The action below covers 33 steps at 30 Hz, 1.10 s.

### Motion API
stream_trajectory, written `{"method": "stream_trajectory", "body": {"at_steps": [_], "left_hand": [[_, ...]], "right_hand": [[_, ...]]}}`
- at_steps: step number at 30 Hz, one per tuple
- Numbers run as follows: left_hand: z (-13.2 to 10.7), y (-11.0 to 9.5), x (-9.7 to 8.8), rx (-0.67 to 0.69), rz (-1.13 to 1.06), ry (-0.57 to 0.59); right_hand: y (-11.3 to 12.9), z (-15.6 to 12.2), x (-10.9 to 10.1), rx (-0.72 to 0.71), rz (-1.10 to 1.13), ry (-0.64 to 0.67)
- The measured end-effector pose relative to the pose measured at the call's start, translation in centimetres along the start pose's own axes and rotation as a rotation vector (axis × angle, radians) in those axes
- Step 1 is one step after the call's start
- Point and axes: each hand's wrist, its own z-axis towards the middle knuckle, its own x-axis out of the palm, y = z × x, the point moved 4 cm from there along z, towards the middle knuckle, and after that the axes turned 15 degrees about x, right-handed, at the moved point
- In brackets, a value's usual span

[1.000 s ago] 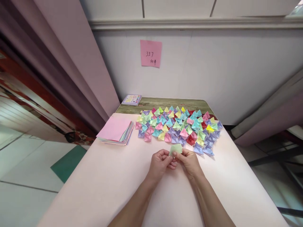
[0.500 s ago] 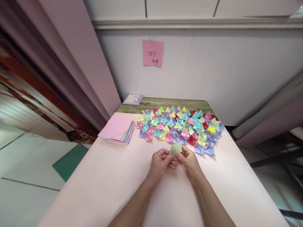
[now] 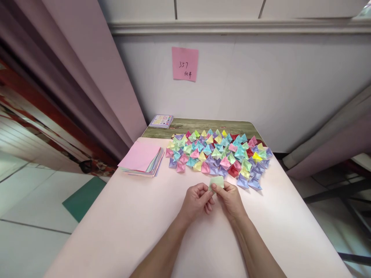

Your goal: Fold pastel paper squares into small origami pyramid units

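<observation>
Flatter than 0.5 s ago, the paper (image 3: 217, 181) juts away from our left hand (image 3: 197, 200) and right hand (image 3: 230, 199) (both pinch it).

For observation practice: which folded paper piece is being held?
The pale green piece, pinched between left hand and right hand; the colourful pile lies untouched on the table.

The green piece (image 3: 216, 181) is thin matt paper, like the folded shapes (image 3: 217, 156) and the sheet stack (image 3: 141, 158). The table (image 3: 130, 227) wears smooth pale covering; its far edge shows grained wood (image 3: 203, 125).
</observation>
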Motion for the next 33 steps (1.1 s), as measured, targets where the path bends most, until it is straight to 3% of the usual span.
{"method": "stream_trajectory", "body": {"at_steps": [7, 12, 16, 21, 25, 33], "left_hand": [[-0.4, -0.2, 0.4, 0.025, 0.071, -0.003], [-0.3, -0.6, 0.3, 0.078, 0.088, 0.022], [-0.1, -0.9, -0.3, 0.17, 0.098, -0.064], [0.0, -0.7, -0.6, 0.165, 0.003, -0.2], [0.1, -1.0, -0.9, 0.171, -0.091, -0.334], [0.1, -0.9, -1.2, 0.142, -0.164, -0.407]], "right_hand": [[0.9, -0.4, -0.2, 0.013, 0.055, -0.028], [0.8, -0.3, -0.2, 0.036, 0.053, 0.052], [-0.3, 0.1, 0.3, 0.1, 0.066, 0.153], [-0.6, 0.3, 0.7, 0.123, 0.117, 0.182], [-0.1, 0.2, 0.6, 0.056, 0.107, 0.135], [0.7, -0.8, 1.2, -0.189, -0.248, -0.052]]}}
